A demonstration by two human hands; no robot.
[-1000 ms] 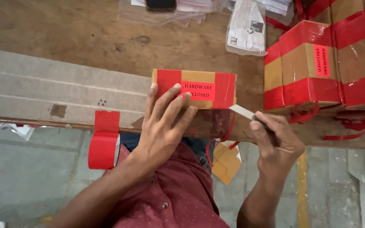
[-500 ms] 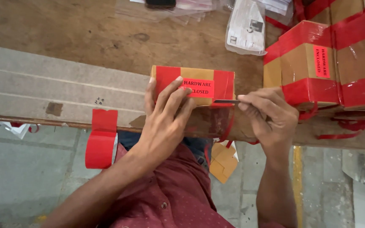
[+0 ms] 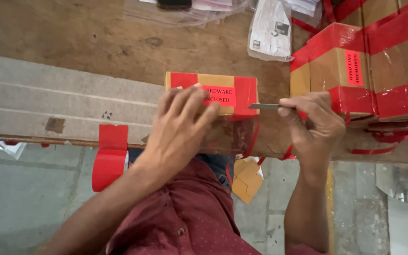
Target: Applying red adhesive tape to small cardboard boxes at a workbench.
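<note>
- The left hand (image 3: 178,125) lies flat on a small cardboard box (image 3: 216,94) with its fingers spread over the top and near face, pressing it to the wooden workbench (image 3: 86,38); the hand is open, not clasped round anything
- That box is brown card with red tape across both ends and a red label in the middle of its face; it sits near the front edge of the bench, directly ahead of the person
- The right hand (image 3: 315,123) is closed on a thin metal blade (image 3: 264,106), pinched between thumb and fingertips, the blade lying level and pointing left
- The blade's tip is at the right end of the box, touching or just short of the red tape there; which of the two cannot be told
- Just right of that hand stands a stack of taped boxes (image 3: 374,66), the same brown card bound in red
- A strip of red tape (image 3: 109,158) hangs from the bench's front edge, left of the left forearm
- A clear plastic bag of printed paper (image 3: 271,29) lies beyond the box, further back on the bench
- A loose length of red tape (image 3: 383,141) trails along the bench edge below the stack
</note>
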